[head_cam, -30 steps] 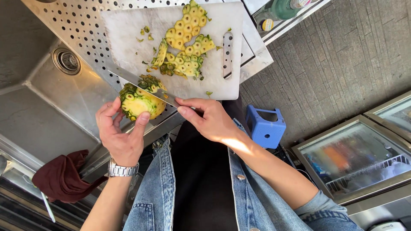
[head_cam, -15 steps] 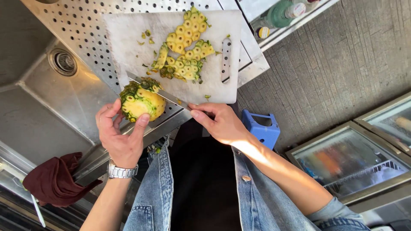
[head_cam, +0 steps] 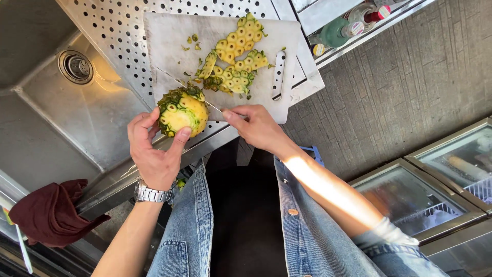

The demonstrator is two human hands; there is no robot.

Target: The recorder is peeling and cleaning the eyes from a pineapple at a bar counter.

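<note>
Left hand (head_cam: 154, 149): gripping a partly peeled pineapple (head_cam: 183, 111), fingers and thumb wrapping its lower side, holding it at the near edge of the white cutting board (head_cam: 169, 41), at about 7 o'clock of the board. Right hand (head_cam: 259, 128): closing around the handle of a knife (head_cam: 192, 95), whose thin blade is lying against the pineapple's upper side, running toward 10 o'clock. Pineapple peel strips (head_cam: 238, 56): lying in a pile at the middle of the board, at 1 o'clock from the fruit. Cutting board: resting on a perforated steel desk (head_cam: 113, 31). Sink drain (head_cam: 76, 66): sitting at 9 o'clock of the board. Dark red cloth (head_cam: 48, 213): hanging at 8 o'clock. Wristwatch (head_cam: 152, 194): showing on the left wrist. Bottles (head_cam: 348, 25): standing at 2 o'clock, beyond the board.
</note>
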